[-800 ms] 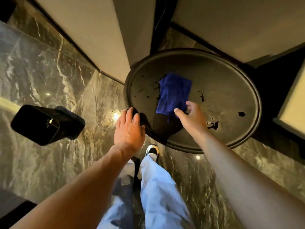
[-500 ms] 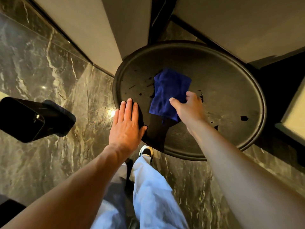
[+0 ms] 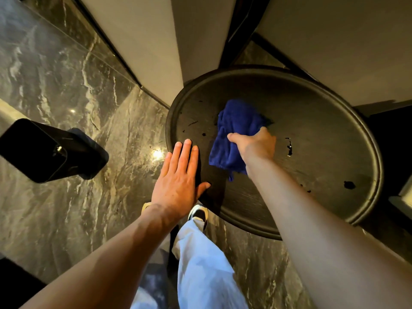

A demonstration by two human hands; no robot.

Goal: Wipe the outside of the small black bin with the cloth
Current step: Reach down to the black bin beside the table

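The small black bin (image 3: 44,150) stands on the marble floor at the far left, its square mouth facing up towards me. A blue cloth (image 3: 236,128) lies bunched on a round dark table (image 3: 323,134). My right hand (image 3: 254,146) is closed around the cloth's near side, thumb on the left. My left hand (image 3: 180,179) rests flat, fingers spread, on the table's left rim. Both hands are well to the right of the bin.
Grey veined marble floor (image 3: 66,85) surrounds the table. Beige wall panels (image 3: 138,41) with dark skirting rise behind it. My pale trouser leg (image 3: 200,264) and a shoe (image 3: 198,214) stand below the table's near edge. A dark recess lies at far right.
My right hand has moved further onto the cloth and closed on it, bunching it up. The left hand has flattened on the table rim. The view shifted slightly.
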